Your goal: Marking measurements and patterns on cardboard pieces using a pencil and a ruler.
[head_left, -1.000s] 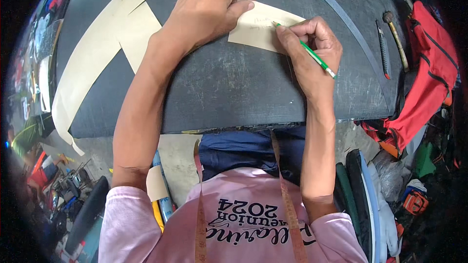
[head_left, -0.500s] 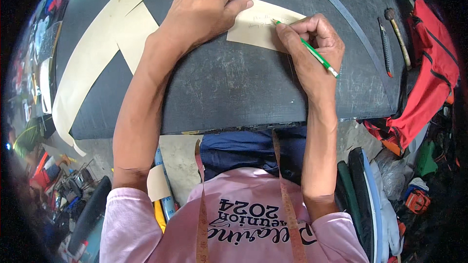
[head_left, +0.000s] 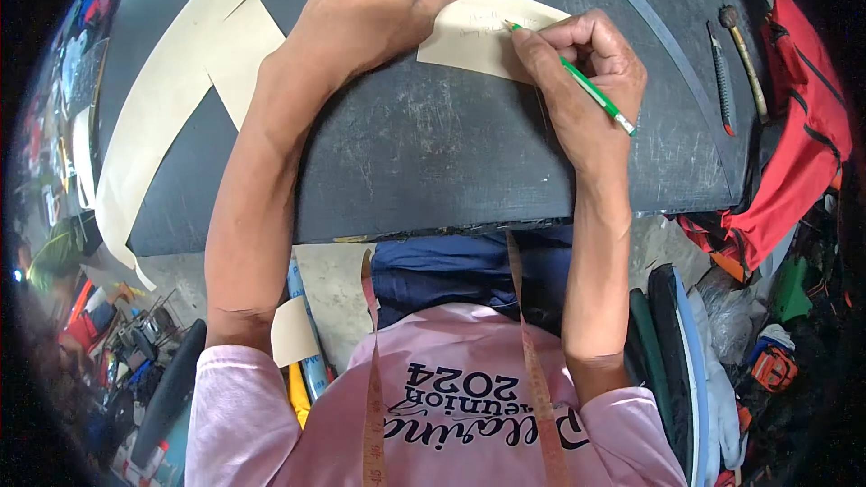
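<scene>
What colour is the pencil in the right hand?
Green, with a white end; the head view shows the pencil clearly.

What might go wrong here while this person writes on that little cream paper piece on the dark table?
The paper piece is kept in place only by the left hand, so it might slip and smear the marks. The right hand holds the green pencil at a steep slant, so its tip might snap or tear the paper. The tools lie close to the dark table edge, so an elbow nudge could knock them off.
</scene>
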The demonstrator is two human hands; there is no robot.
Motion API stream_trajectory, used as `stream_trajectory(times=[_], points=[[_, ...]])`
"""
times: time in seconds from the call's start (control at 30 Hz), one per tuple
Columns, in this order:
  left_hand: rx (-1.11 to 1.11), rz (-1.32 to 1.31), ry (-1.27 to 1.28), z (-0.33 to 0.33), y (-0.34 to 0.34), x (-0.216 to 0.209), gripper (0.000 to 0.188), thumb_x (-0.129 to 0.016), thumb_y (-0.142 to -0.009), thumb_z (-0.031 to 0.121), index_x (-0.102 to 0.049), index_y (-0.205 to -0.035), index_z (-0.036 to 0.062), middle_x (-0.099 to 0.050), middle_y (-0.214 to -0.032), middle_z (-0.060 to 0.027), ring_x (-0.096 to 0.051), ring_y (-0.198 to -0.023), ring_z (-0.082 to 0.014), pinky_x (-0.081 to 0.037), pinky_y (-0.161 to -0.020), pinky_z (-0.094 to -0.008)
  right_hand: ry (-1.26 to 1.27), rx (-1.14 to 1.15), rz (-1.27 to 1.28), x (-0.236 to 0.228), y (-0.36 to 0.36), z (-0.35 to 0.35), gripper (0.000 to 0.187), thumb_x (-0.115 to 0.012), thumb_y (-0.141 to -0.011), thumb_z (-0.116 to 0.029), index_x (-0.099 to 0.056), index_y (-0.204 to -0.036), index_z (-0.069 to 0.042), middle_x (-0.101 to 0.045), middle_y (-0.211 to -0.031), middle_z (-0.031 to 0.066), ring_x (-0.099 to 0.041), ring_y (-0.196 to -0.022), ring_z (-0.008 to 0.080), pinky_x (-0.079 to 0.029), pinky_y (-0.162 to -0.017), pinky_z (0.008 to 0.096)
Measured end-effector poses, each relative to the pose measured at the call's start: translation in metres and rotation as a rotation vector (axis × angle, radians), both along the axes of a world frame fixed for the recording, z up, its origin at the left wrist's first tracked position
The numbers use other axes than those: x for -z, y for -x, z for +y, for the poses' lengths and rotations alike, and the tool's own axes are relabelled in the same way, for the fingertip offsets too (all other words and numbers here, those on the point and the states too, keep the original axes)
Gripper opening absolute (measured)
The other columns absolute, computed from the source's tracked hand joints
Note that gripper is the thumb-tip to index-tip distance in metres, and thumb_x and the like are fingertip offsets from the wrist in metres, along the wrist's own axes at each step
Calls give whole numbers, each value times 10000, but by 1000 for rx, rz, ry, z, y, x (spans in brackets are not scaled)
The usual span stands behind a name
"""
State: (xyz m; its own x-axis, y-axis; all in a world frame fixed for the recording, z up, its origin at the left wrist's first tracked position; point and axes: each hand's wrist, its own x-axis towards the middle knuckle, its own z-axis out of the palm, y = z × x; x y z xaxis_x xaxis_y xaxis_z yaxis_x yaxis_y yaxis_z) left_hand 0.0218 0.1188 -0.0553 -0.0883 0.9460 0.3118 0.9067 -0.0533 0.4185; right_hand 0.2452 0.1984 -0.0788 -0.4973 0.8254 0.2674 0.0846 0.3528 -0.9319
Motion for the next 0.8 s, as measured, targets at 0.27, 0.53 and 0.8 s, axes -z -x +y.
stream_trajectory(times=[0.27, 0.53, 0.8], points=[[66, 15, -143, -1, -3, 0, 158, -691, -997, 144, -767, -1028, 9, -756, -983, -168, -694, -1011, -392, -568, -920, -473, -45, -11, -26, 3, 0, 1, 201, -886, -888, -85, -708, -813, -32, -551, -708, -50, -469, -642, 20, -364, -568, 222], [92, 3, -145, 0, -4, -3, 127, -693, -984, 120, -755, -1011, 12, -750, -982, -162, -680, -949, -391, -565, -869, -476, -35, -11, 8, 4, -1, 2, 205, -883, -888, -76, -700, -807, -34, -524, -698, -57, -451, -638, 18, -350, -563, 224], [72, 4, -107, 3, -5, -2, 131, -695, -994, 136, -754, -1016, 21, -746, -982, -162, -680, -952, -398, -564, -872, -487, 10, -12, 23, 5, -2, 2, 200, -876, -903, -89, -704, -817, -34, -515, -686, -63, -435, -632, 15, -331, -555, 225]])
